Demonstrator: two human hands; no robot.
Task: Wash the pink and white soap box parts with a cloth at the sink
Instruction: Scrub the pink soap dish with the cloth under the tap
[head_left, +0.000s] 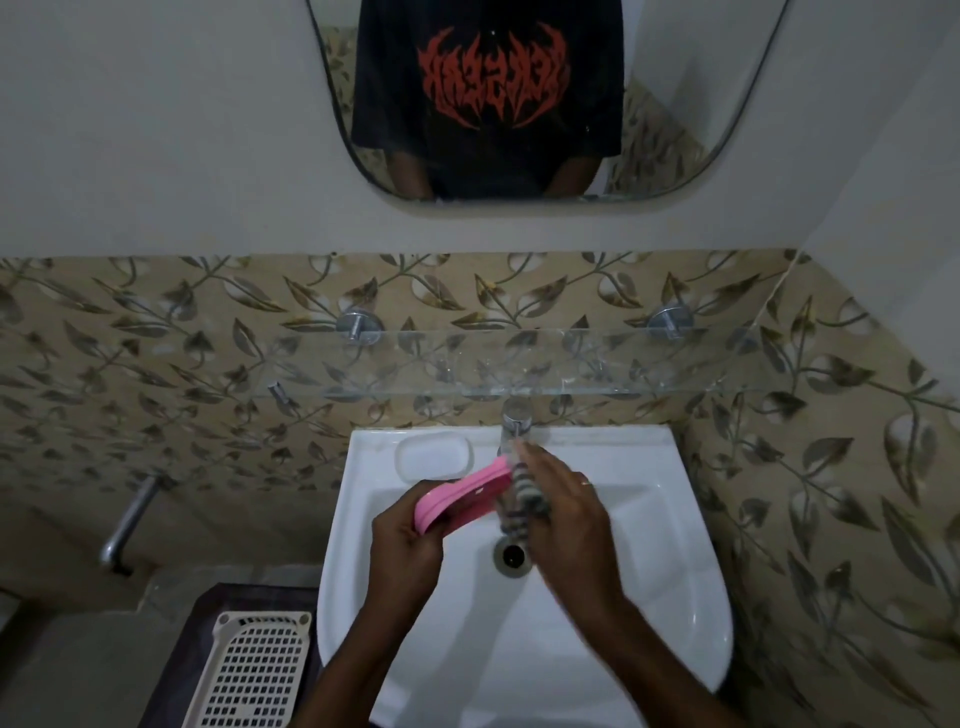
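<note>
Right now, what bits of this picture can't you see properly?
Head view only.
Striped cloth: mostly under the right hand, blurred by motion; its grip there is unclear.
Pink soap box part: near end hidden in the grip of the left hand.
Tap: too dim and blurred to tell whether water runs.
White basket: cut off by the bottom edge.

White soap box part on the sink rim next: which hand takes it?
Probably left. The white oval plastic soap box part lies just beyond the left hand, which must first put down the pink plastic part. The right hand holds the striped cloth.
</note>
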